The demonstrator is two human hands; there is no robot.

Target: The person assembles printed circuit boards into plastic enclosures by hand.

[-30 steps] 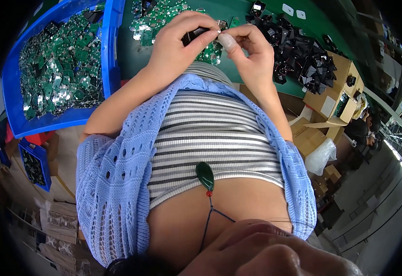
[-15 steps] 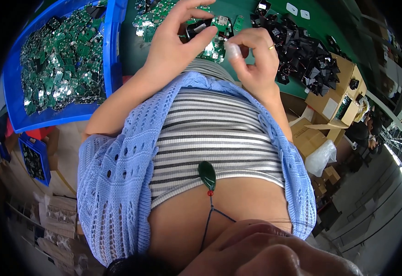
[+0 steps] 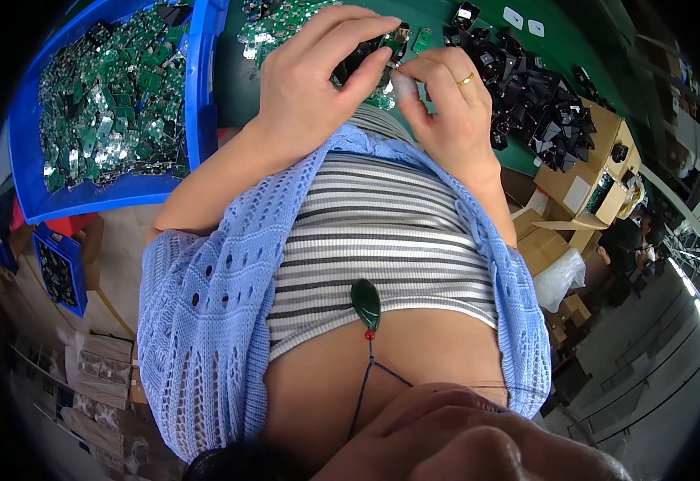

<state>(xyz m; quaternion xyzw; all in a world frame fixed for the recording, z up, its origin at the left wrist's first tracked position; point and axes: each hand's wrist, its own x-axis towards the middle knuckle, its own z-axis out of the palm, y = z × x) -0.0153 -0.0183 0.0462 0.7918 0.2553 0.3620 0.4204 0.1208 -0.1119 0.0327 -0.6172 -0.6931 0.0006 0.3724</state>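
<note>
My left hand (image 3: 306, 84) is closed around a black plastic housing (image 3: 356, 61), which its fingers partly cover. A small circuit board (image 3: 402, 37) shows edge-on at the housing's right side, by my left fingertips. My right hand (image 3: 453, 104) is pinched close beside the housing, wearing a ring and a whitish covering on the thumb. Whatever lies between its thumb and forefinger is too small to make out. Beneath both hands lie loose green circuit boards (image 3: 382, 96) on the green table (image 3: 234, 88).
A blue bin (image 3: 199, 96) heaped with green boards stands at left. More boards (image 3: 286, 26) lie beyond my left hand. Black angular parts (image 3: 538, 108) are piled at right, with a cardboard box (image 3: 578, 180) beside them. A smaller blue tray (image 3: 77, 268) sits lower left.
My left hand has turned over the housing, so the board once facing up now shows edge-on. My right fingers have drawn in closer to it.
</note>
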